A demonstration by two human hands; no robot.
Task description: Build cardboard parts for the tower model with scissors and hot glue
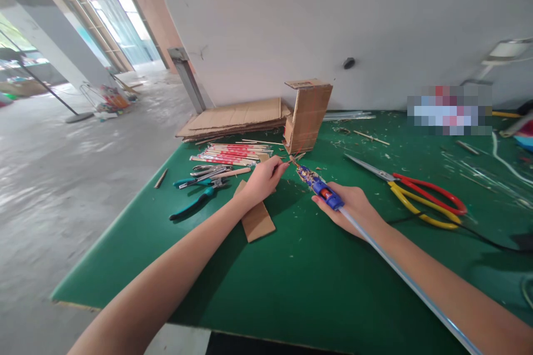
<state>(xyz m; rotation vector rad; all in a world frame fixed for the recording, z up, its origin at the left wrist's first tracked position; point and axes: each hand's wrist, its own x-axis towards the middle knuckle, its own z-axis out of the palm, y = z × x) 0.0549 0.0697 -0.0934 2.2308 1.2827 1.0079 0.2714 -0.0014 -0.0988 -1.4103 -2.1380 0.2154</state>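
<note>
My right hand (353, 205) is wrapped round a blue hot glue gun (327, 191), its front crusted with crumbs and its nozzle pointing toward my left fingers. A long, clear glue stick (400, 269) runs out of the gun's back along my forearm. My left hand (265, 176) is closed in a pinch close to the nozzle; whatever is between the fingertips is too small to make out. Just beyond both hands stands a folded cardboard piece (310, 122). Beneath my left wrist lies a flat cardboard strip (258, 224).
Left of my hands lie teal-handled pliers (200, 202) and wrapped wooden sticks (233, 152). Flat cardboard sheets (237, 116) are stacked behind. Large scissors (416, 194) with red and yellow handles lie at right, near a black cord (478, 236). Scraps dot the green table (266, 288).
</note>
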